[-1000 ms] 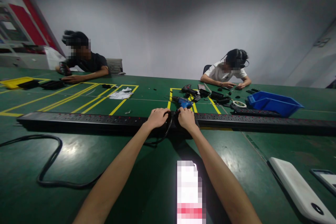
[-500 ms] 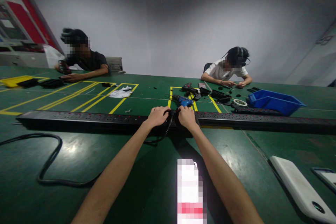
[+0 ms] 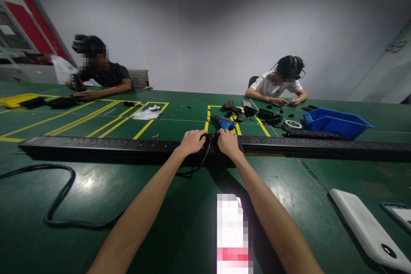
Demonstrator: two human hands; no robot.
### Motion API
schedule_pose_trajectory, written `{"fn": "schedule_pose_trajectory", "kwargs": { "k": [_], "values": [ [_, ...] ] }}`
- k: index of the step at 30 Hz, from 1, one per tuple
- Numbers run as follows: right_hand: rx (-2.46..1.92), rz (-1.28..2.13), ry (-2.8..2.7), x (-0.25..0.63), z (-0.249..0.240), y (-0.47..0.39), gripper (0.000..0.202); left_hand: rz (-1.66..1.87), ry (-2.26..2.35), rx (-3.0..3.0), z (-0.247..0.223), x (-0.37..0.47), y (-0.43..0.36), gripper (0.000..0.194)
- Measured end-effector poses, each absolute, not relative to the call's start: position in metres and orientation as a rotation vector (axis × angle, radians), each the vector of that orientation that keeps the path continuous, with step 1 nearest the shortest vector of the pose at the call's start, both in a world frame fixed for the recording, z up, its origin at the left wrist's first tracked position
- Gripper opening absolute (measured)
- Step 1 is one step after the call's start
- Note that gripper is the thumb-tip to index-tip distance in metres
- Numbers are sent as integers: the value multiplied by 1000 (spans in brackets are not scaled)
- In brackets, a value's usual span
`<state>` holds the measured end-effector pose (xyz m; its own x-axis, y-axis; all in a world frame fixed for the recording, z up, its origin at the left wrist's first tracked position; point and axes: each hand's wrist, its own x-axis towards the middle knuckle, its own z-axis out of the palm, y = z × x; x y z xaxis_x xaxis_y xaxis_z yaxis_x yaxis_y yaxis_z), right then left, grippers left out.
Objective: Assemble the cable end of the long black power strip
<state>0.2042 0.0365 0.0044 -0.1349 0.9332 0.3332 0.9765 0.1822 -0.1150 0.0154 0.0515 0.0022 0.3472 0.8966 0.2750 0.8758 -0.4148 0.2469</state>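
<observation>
A long black power strip (image 3: 105, 145) with rows of sockets and small red marks lies across the green table. My left hand (image 3: 192, 142) rests on its middle stretch, fingers curled and closed beside a black cable (image 3: 208, 154). Close by, my right hand (image 3: 227, 142) is closed too, knuckles up, over a dark part at the same place. What the fingertips of either hand grip is hidden. From between the hands the cable loops down in front of the strip. Just behind my right hand lies a blue cordless drill (image 3: 225, 123).
A blue bin (image 3: 337, 124), a roll of white tape (image 3: 293, 124) and black parts lie at the right back. Two people sit across the table. In front are a white power bank (image 3: 366, 227), a blurred bright screen (image 3: 231, 231) and a black cable (image 3: 61, 197).
The camera view has shifted very slightly. Both my hands keep their place and grip on the strip's middle.
</observation>
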Motion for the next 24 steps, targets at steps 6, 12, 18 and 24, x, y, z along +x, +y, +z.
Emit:
{"fn": "schedule_pose_trajectory", "kwargs": {
  "k": [6,12,18,24],
  "values": [
    [-1823,-167,-2156,204,7,35,34,542,1687,2555,5,17,50,33],
    [-1819,-164,-2152,205,4,37,34,479,1647,2596,8,14,55,35],
    [-1831,-162,-2137,204,5,37,33,453,1645,2613,9,13,56,35],
    [-1815,-182,-2140,205,3,38,34,513,1641,2606,6,13,50,35]
  ]
}}
